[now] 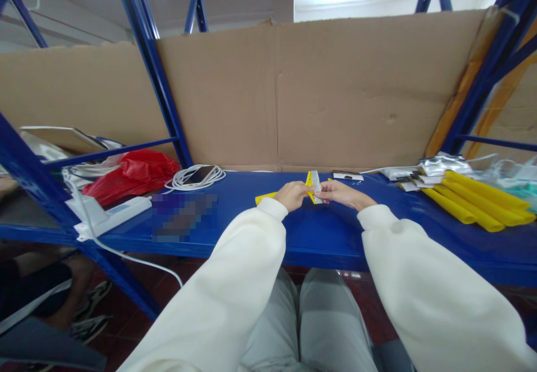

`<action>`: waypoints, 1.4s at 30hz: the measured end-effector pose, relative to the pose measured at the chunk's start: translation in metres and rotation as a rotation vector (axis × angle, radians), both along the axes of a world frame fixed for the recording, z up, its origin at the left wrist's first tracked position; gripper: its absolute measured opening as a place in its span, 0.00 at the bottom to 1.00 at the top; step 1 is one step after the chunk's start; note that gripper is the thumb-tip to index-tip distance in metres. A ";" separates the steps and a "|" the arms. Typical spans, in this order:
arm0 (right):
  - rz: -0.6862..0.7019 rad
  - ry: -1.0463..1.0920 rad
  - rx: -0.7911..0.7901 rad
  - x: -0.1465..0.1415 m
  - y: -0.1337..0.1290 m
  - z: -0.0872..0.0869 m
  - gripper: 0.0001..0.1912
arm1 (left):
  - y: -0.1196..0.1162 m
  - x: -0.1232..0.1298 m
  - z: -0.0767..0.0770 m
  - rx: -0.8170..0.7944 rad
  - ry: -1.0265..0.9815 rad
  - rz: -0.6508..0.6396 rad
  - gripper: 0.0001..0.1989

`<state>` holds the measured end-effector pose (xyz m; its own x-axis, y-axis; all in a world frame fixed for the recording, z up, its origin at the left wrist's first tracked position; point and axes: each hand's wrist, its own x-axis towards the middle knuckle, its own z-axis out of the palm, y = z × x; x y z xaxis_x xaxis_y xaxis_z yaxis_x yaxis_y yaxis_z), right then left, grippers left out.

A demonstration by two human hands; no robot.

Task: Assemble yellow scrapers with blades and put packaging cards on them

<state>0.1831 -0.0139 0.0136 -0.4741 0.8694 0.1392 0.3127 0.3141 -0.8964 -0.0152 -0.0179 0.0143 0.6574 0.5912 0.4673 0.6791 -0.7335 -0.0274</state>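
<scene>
At the middle of the bench, my left hand [292,195] and my right hand [339,192] meet over a small flat piece, yellow on its left and silver-white on its right. Fingers of my left hand are closed at the yellow part [309,180]. A pinch of my right thumb and fingers holds the silver-white strip [316,180]; what is printed on it is too small to read. Beneath my left wrist a yellow sleeve-like piece [265,197] sticks out to the left, mostly hidden. Just behind my right hand lies a small white and black packet [348,175].
Several yellow rolled pieces [478,201] lie at the right beside silver packets [445,165]. Leftward are a coiled white cable [195,178], a red plastic bag [134,173] and a white power strip [121,212]. Cardboard [335,92] walls the back; blue posts [157,75] frame the bench [327,238].
</scene>
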 end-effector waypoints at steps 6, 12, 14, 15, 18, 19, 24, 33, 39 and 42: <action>-0.046 -0.037 0.052 -0.002 0.003 -0.003 0.25 | -0.004 0.001 0.002 -0.024 0.010 0.051 0.19; -0.102 0.015 0.081 -0.005 0.002 0.000 0.24 | -0.005 -0.001 0.006 -0.028 -0.039 0.101 0.19; -0.106 0.028 0.062 -0.005 0.001 0.000 0.24 | -0.005 0.000 0.006 -0.027 -0.029 0.103 0.19; -0.109 0.033 0.052 -0.005 0.001 0.000 0.24 | -0.005 0.000 0.006 -0.027 -0.022 0.107 0.19; -0.115 0.048 0.032 -0.004 0.002 -0.001 0.22 | -0.008 0.002 0.007 -0.033 0.007 0.128 0.20; -0.116 0.050 0.030 -0.004 0.002 -0.001 0.22 | -0.009 0.002 0.008 -0.034 0.016 0.134 0.20; -0.118 0.019 0.038 -0.004 0.003 -0.001 0.21 | -0.011 0.002 0.010 -0.032 0.038 0.128 0.21; -0.071 -0.085 0.131 0.000 0.001 0.001 0.27 | -0.011 0.001 0.007 -0.013 0.055 0.092 0.21; -0.056 -0.132 0.139 0.000 -0.002 0.004 0.28 | -0.011 0.001 0.007 -0.017 0.057 0.075 0.20; -0.060 -0.122 0.138 0.000 -0.002 0.004 0.27 | -0.010 0.001 0.006 -0.019 0.043 0.070 0.20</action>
